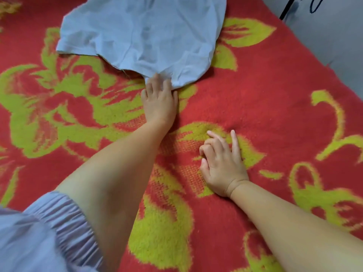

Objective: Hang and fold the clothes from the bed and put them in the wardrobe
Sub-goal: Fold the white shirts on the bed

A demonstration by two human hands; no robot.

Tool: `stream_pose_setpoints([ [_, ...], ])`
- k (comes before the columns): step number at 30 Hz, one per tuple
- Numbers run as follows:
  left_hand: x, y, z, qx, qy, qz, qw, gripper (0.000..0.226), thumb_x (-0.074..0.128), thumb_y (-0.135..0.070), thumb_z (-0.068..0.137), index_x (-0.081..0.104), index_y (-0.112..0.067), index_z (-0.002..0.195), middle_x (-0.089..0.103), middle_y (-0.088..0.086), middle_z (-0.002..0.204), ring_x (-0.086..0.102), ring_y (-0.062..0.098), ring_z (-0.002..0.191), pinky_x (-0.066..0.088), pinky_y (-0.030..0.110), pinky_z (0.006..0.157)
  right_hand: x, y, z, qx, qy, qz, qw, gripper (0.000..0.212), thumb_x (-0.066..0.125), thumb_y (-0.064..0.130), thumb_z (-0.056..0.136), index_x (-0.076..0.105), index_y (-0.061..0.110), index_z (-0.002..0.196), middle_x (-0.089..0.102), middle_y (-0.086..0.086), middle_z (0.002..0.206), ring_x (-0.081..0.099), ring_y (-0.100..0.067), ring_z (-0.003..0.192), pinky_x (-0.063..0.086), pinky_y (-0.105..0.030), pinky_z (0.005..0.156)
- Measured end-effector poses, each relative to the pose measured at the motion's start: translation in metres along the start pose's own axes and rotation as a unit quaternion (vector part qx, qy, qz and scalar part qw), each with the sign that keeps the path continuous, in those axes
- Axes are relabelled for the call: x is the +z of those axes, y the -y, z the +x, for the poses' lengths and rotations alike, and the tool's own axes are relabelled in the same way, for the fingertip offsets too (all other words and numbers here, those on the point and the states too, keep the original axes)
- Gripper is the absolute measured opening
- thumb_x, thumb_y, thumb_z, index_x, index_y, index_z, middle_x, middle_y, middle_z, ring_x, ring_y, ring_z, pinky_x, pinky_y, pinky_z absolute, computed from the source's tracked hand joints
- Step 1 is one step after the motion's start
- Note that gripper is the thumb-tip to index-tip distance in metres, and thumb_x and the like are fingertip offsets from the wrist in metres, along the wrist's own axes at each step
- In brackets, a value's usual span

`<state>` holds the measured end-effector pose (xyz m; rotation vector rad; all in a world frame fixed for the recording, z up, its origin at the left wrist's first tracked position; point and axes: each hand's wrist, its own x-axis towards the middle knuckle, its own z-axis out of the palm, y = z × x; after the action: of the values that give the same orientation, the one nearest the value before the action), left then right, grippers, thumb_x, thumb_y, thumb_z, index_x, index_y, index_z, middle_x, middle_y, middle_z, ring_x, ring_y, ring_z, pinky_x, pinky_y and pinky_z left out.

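Observation:
A pale blue-grey garment (145, 38) lies crumpled at the far side of the bed, spread over the red blanket (265, 99). My left hand (160, 101) reaches forward and pinches the garment's near edge, its fingers closed on the cloth. My right hand (222, 161) rests on the blanket closer to me, to the right of the left arm. Its fingers are loosely curled and hold nothing. No hanger or wardrobe shows in the view.
The blanket is red with large yellow-green flowers and covers the whole bed. A grey floor or wall (334, 32) shows past the bed's edge at the upper right, with a dark cable (285, 8). My lilac sleeve (49, 228) fills the lower left.

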<state>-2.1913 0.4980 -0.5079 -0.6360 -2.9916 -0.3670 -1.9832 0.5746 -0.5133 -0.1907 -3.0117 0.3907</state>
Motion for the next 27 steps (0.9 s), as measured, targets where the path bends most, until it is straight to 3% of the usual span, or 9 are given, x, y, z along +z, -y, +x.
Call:
stream_pose_setpoints([
  [2,0.004,-0.004,0.011,0.005,-0.035,-0.050,0.998,0.030,0.042,-0.019,0.096,0.054,-0.008,0.121,0.046,0.016,0.136,0.037,0.033,0.127,0.028,0.039,0.099,-0.001,-0.002,0.002,0.004,0.006,0.006,1.000,0.029,0.036,0.029,0.083,0.059,0.015,0.093,0.056,-0.002,0.103,0.046,-0.026,0.130,0.017,-0.065,0.112],
  [4,0.004,-0.007,0.012,0.000,-0.067,-0.151,0.986,0.021,0.042,-0.006,0.093,0.057,0.004,0.102,0.055,0.022,0.116,0.047,0.035,0.111,0.033,0.037,0.088,-0.003,-0.003,0.002,0.008,0.016,0.007,1.000,0.029,0.035,0.029,0.084,0.059,0.014,0.094,0.056,-0.003,0.104,0.046,-0.027,0.131,0.015,-0.064,0.112],
  [7,-0.002,-0.005,0.006,-0.039,-0.071,-0.253,0.964,0.017,0.041,-0.004,0.094,0.054,0.007,0.096,0.057,0.025,0.100,0.053,0.035,0.091,0.030,0.030,0.071,-0.003,-0.003,0.001,0.007,0.025,0.011,1.000,0.030,0.035,0.028,0.083,0.058,0.013,0.094,0.057,-0.004,0.105,0.045,-0.028,0.131,0.014,-0.064,0.112],
  [11,-0.004,-0.003,-0.020,0.010,-0.035,-0.161,0.986,0.018,0.040,-0.006,0.094,0.054,0.003,0.100,0.060,0.028,0.100,0.055,0.043,0.092,0.031,0.044,0.076,-0.001,-0.006,0.000,0.007,0.011,0.006,1.000,0.029,0.035,0.029,0.082,0.058,0.013,0.094,0.057,-0.005,0.105,0.044,-0.027,0.132,0.012,-0.064,0.113],
  [17,-0.010,0.008,-0.118,0.031,-0.020,-0.044,0.998,0.015,0.042,-0.009,0.095,0.056,-0.006,0.096,0.062,0.018,0.092,0.055,0.035,0.092,0.028,0.040,0.082,0.001,-0.010,0.004,0.004,-0.020,0.003,1.000,0.037,0.031,0.030,0.081,0.058,0.010,0.095,0.058,-0.011,0.103,0.046,-0.032,0.128,0.013,-0.060,0.114],
  [20,-0.017,0.009,-0.160,0.041,-0.011,-0.009,0.999,0.025,0.033,-0.019,0.099,0.055,-0.007,0.100,0.063,0.014,0.090,0.056,0.034,0.091,0.030,0.042,0.081,0.002,-0.011,0.010,-0.003,-0.036,0.002,0.999,0.044,0.029,0.030,0.081,0.058,0.004,0.101,0.056,-0.018,0.107,0.047,-0.036,0.125,0.013,-0.062,0.112],
  [24,-0.024,0.015,-0.224,0.032,0.068,0.023,0.997,0.034,0.043,-0.040,0.096,0.051,-0.011,0.112,0.065,0.014,0.098,0.058,0.033,0.097,0.028,0.039,0.081,0.008,-0.001,-0.003,0.030,0.001,-0.014,0.999,0.050,0.027,0.029,0.088,0.052,-0.002,0.118,0.047,-0.025,0.129,0.038,-0.038,0.132,0.008,-0.064,0.112],
  [27,-0.034,0.025,-0.268,0.006,0.147,-0.010,0.989,0.034,0.049,-0.036,0.092,0.046,-0.011,0.115,0.065,0.015,0.103,0.057,0.035,0.099,0.029,0.038,0.078,0.010,0.033,-0.040,0.078,0.110,0.001,0.991,0.049,0.034,0.021,0.099,0.029,0.004,0.144,0.022,-0.020,0.153,0.013,-0.031,0.145,0.000,-0.060,0.114],
])
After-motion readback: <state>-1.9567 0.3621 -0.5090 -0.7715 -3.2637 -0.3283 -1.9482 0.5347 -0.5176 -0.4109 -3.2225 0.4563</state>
